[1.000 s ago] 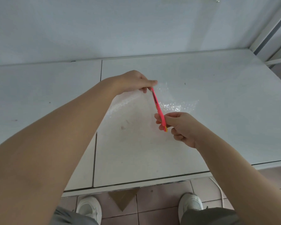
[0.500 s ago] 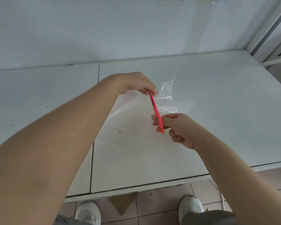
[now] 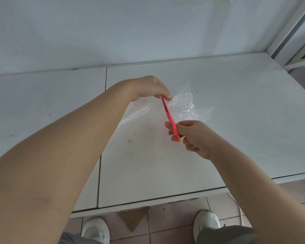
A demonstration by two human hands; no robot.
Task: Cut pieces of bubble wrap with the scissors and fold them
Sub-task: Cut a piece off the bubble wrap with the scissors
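A clear sheet of bubble wrap (image 3: 185,106) hangs crumpled just above the white table (image 3: 236,124). Pink scissors (image 3: 169,118) run edge-on from near my left hand down to my right hand. My left hand (image 3: 151,88) pinches the top edge of the bubble wrap beside the scissor tips. My right hand (image 3: 192,136) grips the scissor handles, fingers curled round them. Whether the blades are apart cannot be made out.
The table is two white panels with a seam (image 3: 102,138) between them, backed by a pale wall (image 3: 130,32). A metal frame (image 3: 292,37) stands at the right. Below the front edge are tiled floor and my white shoes (image 3: 206,221).
Both hands and the scissors have stayed nearly in place. The bubble wrap beside the blades has lifted and bunched up more to the right of my left hand.
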